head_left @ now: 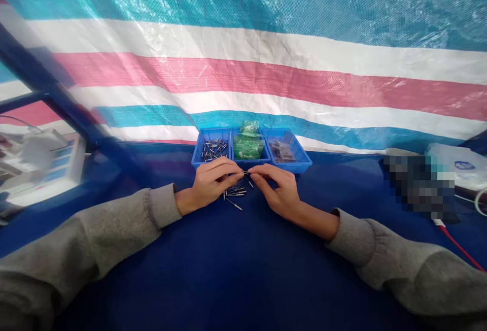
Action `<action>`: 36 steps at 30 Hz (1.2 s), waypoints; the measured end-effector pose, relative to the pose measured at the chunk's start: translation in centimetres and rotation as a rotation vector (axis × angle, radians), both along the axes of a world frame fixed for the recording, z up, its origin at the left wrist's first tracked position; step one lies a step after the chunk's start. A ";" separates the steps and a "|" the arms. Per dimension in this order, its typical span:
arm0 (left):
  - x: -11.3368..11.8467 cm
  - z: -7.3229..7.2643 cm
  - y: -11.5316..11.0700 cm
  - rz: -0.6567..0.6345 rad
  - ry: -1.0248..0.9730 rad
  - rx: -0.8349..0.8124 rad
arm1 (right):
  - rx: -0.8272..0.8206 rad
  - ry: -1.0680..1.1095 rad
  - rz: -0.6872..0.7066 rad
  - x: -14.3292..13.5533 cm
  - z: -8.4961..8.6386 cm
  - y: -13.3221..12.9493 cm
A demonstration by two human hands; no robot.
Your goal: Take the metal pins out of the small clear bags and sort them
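Fingertips almost meeting, my left hand and my right hand both pinch one slim, dark metal pin, which looks like a blind rivet. The fingers cover most of it, so its exact shape is hidden. Beneath the hands, several similar silver pins lie in a loose pile on the blue table, partly behind my left hand. One pin points out toward me from the pile. Just beyond my fingers stands a blue three-part tray.
The tray's left compartment holds many metal pins, the middle one green plastic packaging, the right one small clear bags. A blurred dark object with a red cable lies right. White equipment stands left. A striped sheet hangs behind.
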State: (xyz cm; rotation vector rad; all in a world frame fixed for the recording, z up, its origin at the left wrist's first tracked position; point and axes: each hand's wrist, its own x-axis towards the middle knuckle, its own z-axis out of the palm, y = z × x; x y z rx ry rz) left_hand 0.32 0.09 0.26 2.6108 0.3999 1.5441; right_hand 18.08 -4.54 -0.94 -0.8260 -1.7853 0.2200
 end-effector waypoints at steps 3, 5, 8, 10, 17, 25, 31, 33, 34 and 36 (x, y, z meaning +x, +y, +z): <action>0.0 -0.1 0.0 0.004 -0.002 -0.001 | -0.001 -0.002 -0.001 0.0 0.0 0.1; 0.0 -0.1 0.1 0.011 -0.001 -0.005 | -0.004 -0.008 -0.003 0.0 0.0 0.1; -0.1 -0.1 0.0 0.014 0.000 -0.006 | -0.003 -0.009 -0.002 0.0 0.0 0.0; -0.1 -0.1 0.0 0.011 -0.002 -0.002 | -0.003 -0.010 -0.001 0.0 0.0 0.0; -0.1 -0.3 0.1 0.004 -0.011 0.000 | -0.011 -0.016 -0.003 0.0 0.0 0.1; -0.2 -0.2 0.1 0.023 -0.010 0.003 | -0.015 -0.023 -0.010 0.0 0.0 0.0; -0.1 -0.2 0.1 0.021 -0.031 0.012 | -0.017 -0.023 -0.018 0.1 -0.1 0.0; -0.1 -0.2 0.0 0.021 -0.036 0.014 | -0.013 -0.020 -0.021 0.1 -0.1 0.0; -0.1 -0.2 0.0 0.021 -0.036 0.016 | -0.011 -0.019 -0.021 0.1 0.0 -0.1; -0.1 -0.2 0.0 0.019 -0.040 0.020 | -0.007 -0.019 -0.020 0.1 0.0 -0.1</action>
